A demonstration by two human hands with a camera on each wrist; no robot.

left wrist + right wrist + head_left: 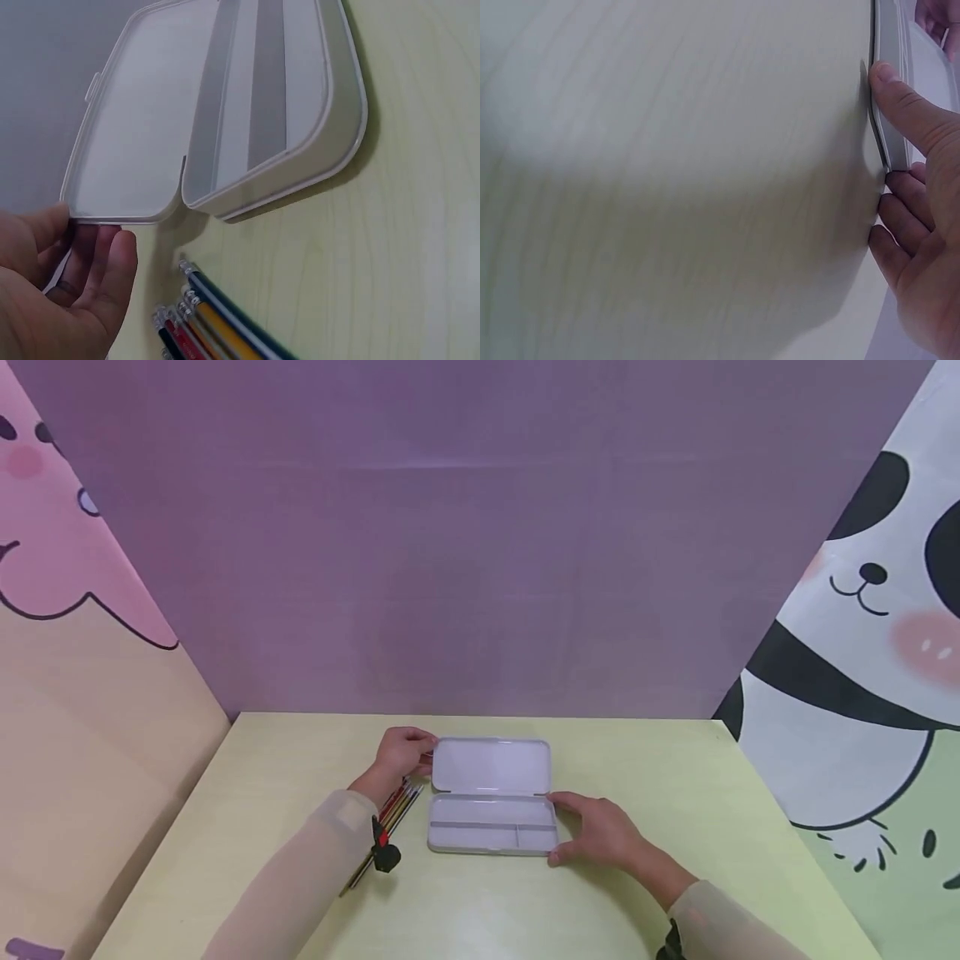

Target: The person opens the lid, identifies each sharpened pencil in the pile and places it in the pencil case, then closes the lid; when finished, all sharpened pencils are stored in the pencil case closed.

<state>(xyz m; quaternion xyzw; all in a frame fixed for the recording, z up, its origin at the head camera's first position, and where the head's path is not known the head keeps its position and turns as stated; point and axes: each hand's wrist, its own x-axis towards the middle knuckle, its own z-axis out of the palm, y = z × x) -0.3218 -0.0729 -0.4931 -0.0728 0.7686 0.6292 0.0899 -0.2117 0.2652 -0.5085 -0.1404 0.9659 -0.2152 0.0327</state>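
Note:
A white pencil case lies open on the table, its lid (pixel 491 765) at the back and its divided base (pixel 472 836) nearer the camera. The left hand (pixel 406 752) pinches the lid's left edge; in the left wrist view, the thumb and fingers of this hand (pixel 67 277) grip the lid's corner (pixel 139 150). At the base's right side, the right hand (pixel 600 833) has thumb and fingers spread around the end. The right wrist view shows the right hand's thumb (pixel 911 101) against the case wall (pixel 891 112). All compartments show bare.
Several pencils (pixel 397 810) lie in a bundle on the table left of the case, beneath the left wrist; their ends (pixel 202 307) show in the left wrist view. A purple backdrop (pixel 480 543) stands behind the table (pixel 480 910), with cartoon panels at both sides.

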